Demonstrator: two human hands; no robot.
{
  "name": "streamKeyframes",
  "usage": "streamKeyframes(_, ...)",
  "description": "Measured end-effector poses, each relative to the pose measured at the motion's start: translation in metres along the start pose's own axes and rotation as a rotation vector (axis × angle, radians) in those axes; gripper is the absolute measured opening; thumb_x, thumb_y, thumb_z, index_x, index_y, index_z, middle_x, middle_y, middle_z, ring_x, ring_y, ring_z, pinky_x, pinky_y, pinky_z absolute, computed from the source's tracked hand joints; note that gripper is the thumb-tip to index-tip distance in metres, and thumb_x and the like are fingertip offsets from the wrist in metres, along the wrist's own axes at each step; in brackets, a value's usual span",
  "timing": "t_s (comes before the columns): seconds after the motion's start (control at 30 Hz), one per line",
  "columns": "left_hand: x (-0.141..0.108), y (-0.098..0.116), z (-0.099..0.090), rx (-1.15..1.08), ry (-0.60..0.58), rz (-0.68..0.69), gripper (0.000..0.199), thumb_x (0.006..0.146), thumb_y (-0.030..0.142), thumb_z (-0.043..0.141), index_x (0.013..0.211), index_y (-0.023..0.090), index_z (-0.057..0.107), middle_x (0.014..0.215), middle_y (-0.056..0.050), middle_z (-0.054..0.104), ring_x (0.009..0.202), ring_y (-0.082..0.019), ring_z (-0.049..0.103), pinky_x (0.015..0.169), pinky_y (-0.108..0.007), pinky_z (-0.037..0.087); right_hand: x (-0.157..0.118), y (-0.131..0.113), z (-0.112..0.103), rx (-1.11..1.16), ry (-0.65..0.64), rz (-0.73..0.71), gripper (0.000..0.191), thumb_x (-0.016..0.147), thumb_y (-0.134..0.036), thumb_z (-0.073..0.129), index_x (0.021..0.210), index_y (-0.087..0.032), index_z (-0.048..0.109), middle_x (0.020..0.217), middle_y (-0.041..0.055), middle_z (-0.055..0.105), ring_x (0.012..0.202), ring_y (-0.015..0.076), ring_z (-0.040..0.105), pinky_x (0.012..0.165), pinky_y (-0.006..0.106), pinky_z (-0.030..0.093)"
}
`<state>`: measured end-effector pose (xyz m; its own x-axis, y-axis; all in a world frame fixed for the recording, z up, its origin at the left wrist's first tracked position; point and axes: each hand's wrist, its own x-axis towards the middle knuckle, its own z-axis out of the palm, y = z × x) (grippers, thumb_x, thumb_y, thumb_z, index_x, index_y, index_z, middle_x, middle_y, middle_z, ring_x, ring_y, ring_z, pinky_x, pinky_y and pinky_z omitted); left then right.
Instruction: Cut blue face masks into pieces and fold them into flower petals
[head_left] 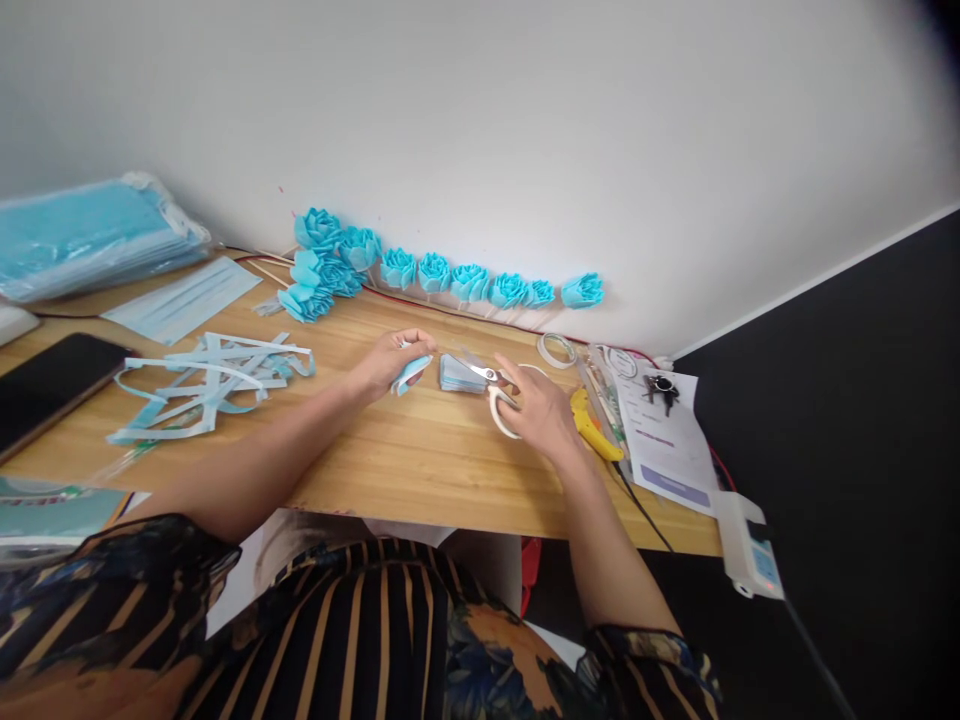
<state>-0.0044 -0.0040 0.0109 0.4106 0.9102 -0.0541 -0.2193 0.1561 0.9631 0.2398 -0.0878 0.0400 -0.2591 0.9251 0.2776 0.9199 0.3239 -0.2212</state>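
Observation:
In my left hand (396, 362) is a small folded piece of blue and white mask fabric (412, 375), pinched between closed fingers. My right hand (536, 405) grips white-handled scissors (501, 410), their blades pointing left toward that piece and apart from it. Under the blades lies a small stack of cut pale-blue fabric pieces (457, 374) on the wooden table (420, 470). Blue fabric flowers on sticks (470, 283) are lined up along the wall, with several more bunched (319, 270) at the left end.
Left are a heap of mask strips (214, 385), a flat mask (184, 300), a bag of masks (97, 235) and a black phone (60, 385). Right are a tape roll (556, 350), a yellow glue gun (596, 428), papers (664, 440), keys (662, 391) and a power strip (750, 550).

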Motion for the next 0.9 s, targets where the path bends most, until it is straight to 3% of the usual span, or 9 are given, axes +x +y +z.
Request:
streamKeyframes(0.17,0.005,-0.002,-0.004,-0.042,0.054,0.017,0.030,0.071,0.044,0.072,0.074,0.020,0.054,0.038,0.005,0.049,0.031,-0.010,0.041,0.033,-0.019,0.024,0.001,0.019,0.004,-0.081,-0.062,0.174,0.064,0.086,-0.027,0.056,0.148,-0.020,0.040,0.110,0.0096,0.072,0.097,0.0259,0.065,0.083,0.035,0.047)
streamKeyframes(0.33,0.007,-0.006,-0.005,-0.185,0.058,0.059,0.025,0.074,0.037,0.069,0.078,0.018,0.053,0.055,0.000,0.064,0.049,-0.013,0.058,0.050,-0.022,0.045,0.005,0.031,-0.007,-0.262,-0.332,0.277,0.059,0.087,-0.031,0.058,0.143,-0.016,0.046,0.107,0.0157,0.073,0.094,0.0313,0.068,0.075,0.036,0.047)
streamKeyframes(0.4,0.006,-0.007,-0.003,-0.225,0.051,0.074,0.024,0.074,0.034,0.069,0.078,0.017,0.053,0.064,-0.002,0.068,0.058,-0.014,0.062,0.057,-0.024,0.048,0.008,0.027,-0.017,-0.365,-0.357,0.292,0.052,0.090,-0.035,0.057,0.137,-0.015,0.053,0.100,0.0184,0.074,0.089,0.0338,0.069,0.073,0.038,0.047)
streamKeyframes(0.47,0.005,-0.007,-0.001,-0.253,0.037,0.067,0.024,0.074,0.034,0.070,0.078,0.017,0.052,0.068,-0.003,0.070,0.064,-0.016,0.065,0.062,-0.026,0.050,0.015,0.017,-0.026,-0.417,-0.256,0.267,0.052,0.091,-0.041,0.056,0.134,-0.012,0.056,0.096,0.0205,0.073,0.090,0.0353,0.068,0.075,0.041,0.047)
streamKeyframes(0.53,0.004,-0.007,0.001,-0.272,0.014,0.056,0.026,0.076,0.035,0.070,0.079,0.017,0.052,0.070,-0.004,0.070,0.070,-0.018,0.068,0.067,-0.028,0.051,0.022,0.002,-0.027,-0.317,-0.154,0.131,0.051,0.091,-0.042,0.057,0.134,-0.015,0.055,0.106,0.0189,0.072,0.100,0.0345,0.066,0.085,0.044,0.047)
streamKeyframes(0.67,0.003,-0.007,0.003,-0.299,0.000,0.037,0.027,0.076,0.034,0.073,0.080,0.016,0.054,0.075,-0.003,0.070,0.074,-0.017,0.068,0.073,-0.029,0.052,0.040,-0.035,0.000,0.029,-0.061,-0.169,0.054,0.087,-0.048,0.061,0.134,-0.021,0.054,0.133,0.0133,0.060,0.123,0.0317,0.053,0.104,0.048,0.040)
streamKeyframes(0.73,0.003,-0.008,0.005,-0.316,0.030,0.022,0.025,0.075,0.031,0.075,0.079,0.016,0.055,0.076,-0.001,0.069,0.071,-0.014,0.066,0.071,-0.026,0.051,0.048,-0.049,0.021,0.093,-0.012,-0.204,0.054,0.083,-0.047,0.066,0.128,-0.017,0.058,0.138,0.0161,0.055,0.129,0.0335,0.047,0.108,0.051,0.035)
streamKeyframes(0.83,0.004,-0.011,0.005,-0.321,0.072,0.023,0.024,0.073,0.028,0.076,0.076,0.016,0.055,0.072,0.002,0.063,0.063,-0.009,0.059,0.064,-0.020,0.048,0.059,-0.055,0.046,0.183,0.057,-0.189,0.025,0.087,-0.031,0.061,0.108,-0.020,0.066,0.133,0.0144,0.058,0.128,0.0306,0.048,0.107,0.050,0.036)
streamKeyframes(0.9,0.005,-0.011,0.003,-0.284,0.076,0.041,0.023,0.074,0.029,0.075,0.075,0.016,0.056,0.071,0.003,0.060,0.063,-0.008,0.057,0.063,-0.019,0.048,0.065,-0.048,0.052,0.309,0.083,-0.170,0.015,0.087,-0.023,0.057,0.096,-0.021,0.068,0.124,0.0110,0.064,0.120,0.0265,0.054,0.104,0.046,0.040)
